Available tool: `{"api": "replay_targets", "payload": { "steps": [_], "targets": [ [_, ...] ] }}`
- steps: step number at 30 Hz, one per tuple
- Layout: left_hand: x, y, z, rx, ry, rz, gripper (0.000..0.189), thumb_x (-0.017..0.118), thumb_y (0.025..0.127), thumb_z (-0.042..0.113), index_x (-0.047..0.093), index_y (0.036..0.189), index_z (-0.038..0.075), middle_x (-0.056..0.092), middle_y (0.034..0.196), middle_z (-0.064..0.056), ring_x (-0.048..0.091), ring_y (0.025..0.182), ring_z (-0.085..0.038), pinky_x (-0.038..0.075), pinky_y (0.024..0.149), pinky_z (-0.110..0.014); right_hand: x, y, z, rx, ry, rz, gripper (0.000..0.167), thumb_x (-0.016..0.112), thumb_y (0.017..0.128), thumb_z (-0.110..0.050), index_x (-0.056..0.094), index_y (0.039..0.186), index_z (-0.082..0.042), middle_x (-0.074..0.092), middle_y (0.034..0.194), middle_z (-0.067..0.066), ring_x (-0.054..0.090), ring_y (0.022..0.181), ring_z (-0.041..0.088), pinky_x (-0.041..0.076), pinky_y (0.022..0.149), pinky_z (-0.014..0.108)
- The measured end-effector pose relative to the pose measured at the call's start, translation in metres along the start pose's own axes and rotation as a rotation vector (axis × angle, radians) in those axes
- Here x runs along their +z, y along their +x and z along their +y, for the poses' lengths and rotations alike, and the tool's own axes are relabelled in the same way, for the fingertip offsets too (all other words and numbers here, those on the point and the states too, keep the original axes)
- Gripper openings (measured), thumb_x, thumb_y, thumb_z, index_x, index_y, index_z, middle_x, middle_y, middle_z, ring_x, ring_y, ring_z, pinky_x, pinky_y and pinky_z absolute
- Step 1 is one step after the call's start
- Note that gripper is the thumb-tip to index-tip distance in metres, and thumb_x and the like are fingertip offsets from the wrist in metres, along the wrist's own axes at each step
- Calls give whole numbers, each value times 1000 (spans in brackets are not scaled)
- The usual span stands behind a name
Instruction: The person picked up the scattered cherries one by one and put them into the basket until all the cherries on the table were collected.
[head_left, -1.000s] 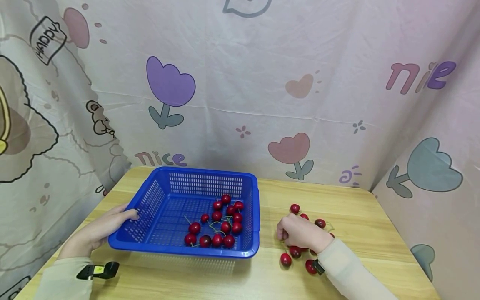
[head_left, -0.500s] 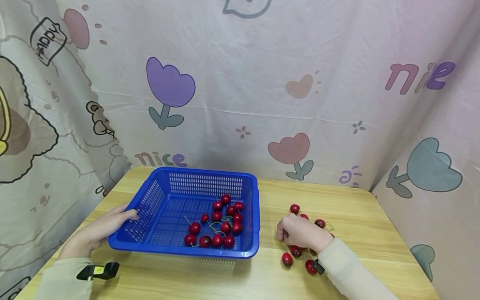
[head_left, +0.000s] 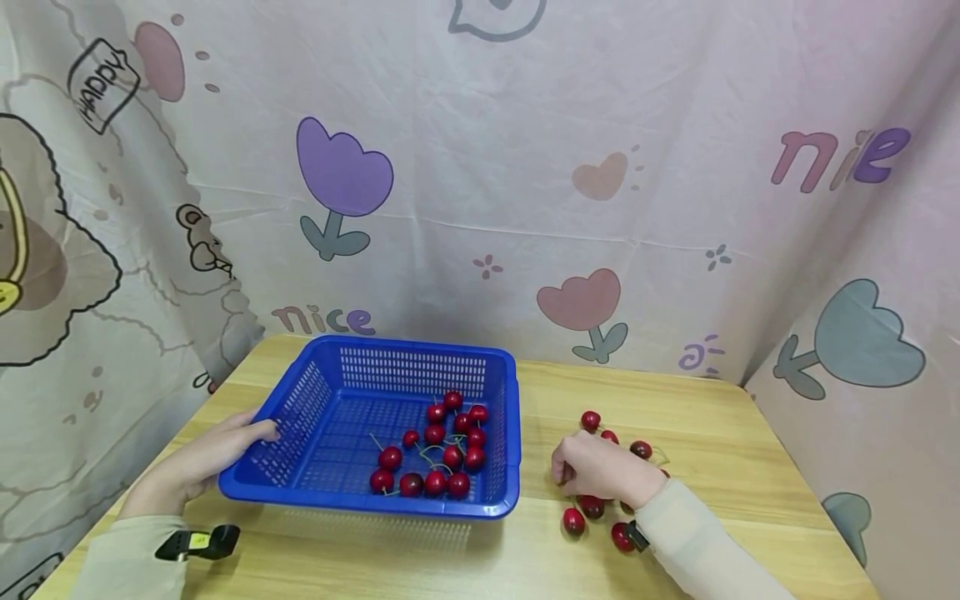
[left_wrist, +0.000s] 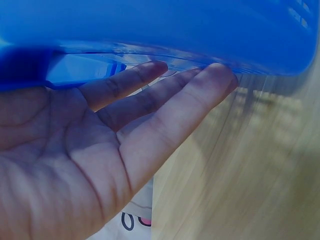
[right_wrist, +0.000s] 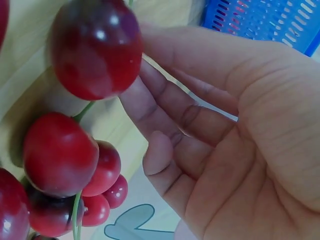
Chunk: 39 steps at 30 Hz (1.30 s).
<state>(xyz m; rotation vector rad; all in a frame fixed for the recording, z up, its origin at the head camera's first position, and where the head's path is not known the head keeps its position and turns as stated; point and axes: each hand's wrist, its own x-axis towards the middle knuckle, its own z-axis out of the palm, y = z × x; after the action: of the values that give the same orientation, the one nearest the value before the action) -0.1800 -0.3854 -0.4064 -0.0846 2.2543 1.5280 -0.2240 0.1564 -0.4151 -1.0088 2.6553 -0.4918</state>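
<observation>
My left hand (head_left: 213, 457) grips the left side of a blue plastic basket (head_left: 504, 500), thumb over the rim and fingers underneath. In the left wrist view those fingers (left_wrist: 175, 115) reach along the underside of the blue rim (left_wrist: 150, 22). Red cherries (head_left: 452, 456), some with green stems, lie in the basket's right half. My right hand (head_left: 603, 468) is bent down over a loose group of cherries on the table. In the right wrist view its thumb and index finger come together beside a dark red cherry (right_wrist: 97, 47), which hides their tips; I cannot tell whether they pinch it.
Loose cherries (head_left: 573, 522) lie around the right hand on the light wooden table (head_left: 705, 408). The basket stands to the left of them. A printed curtain (head_left: 450, 167) hangs behind the table and along both sides.
The right hand has hardly moved; its fingers shifted slightly. A cherry at the front of the loose group moved a little to the right. The left hand and basket stayed put.
</observation>
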Motion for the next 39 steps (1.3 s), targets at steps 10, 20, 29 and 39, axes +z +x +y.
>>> {"api": "replay_targets", "payload": {
  "steps": [10, 20, 29, 39],
  "targets": [
    [-1, 1, -2, 3, -15, -15, 75, 42, 106, 19, 6, 166, -10, 69, 123, -19, 72, 104, -28, 64, 85, -45, 1, -1, 2, 23, -21, 11, 31, 76, 71, 19, 77, 82, -10, 71, 76, -3, 55, 68, 2, 53, 65, 20],
    [0, -1, -1, 2, -22, -16, 76, 41, 106, 19, 4, 167, -9, 69, 123, -19, 72, 103, -28, 64, 85, -45, 4, 0, 5, 26, -51, 13, 34, 68, 70, 21, 74, 79, -11, 68, 74, -3, 57, 66, 6, 51, 61, 20],
    [0, 0, -1, -2, -14, -9, 76, 42, 106, 18, 6, 166, -10, 70, 121, -17, 73, 102, -27, 64, 84, -45, 7, 2, 9, 33, -55, 11, 31, 70, 68, 17, 70, 75, -13, 65, 73, -7, 55, 63, 6, 49, 57, 20],
    [0, 0, -1, -5, -3, 4, 76, 42, 106, 19, 5, 167, -9, 69, 124, -19, 72, 102, -27, 64, 85, -45, -1, -1, 4, 36, -13, -13, 25, 74, 76, 14, 75, 82, -10, 67, 75, -6, 54, 65, 4, 51, 62, 20]
  ]
}}
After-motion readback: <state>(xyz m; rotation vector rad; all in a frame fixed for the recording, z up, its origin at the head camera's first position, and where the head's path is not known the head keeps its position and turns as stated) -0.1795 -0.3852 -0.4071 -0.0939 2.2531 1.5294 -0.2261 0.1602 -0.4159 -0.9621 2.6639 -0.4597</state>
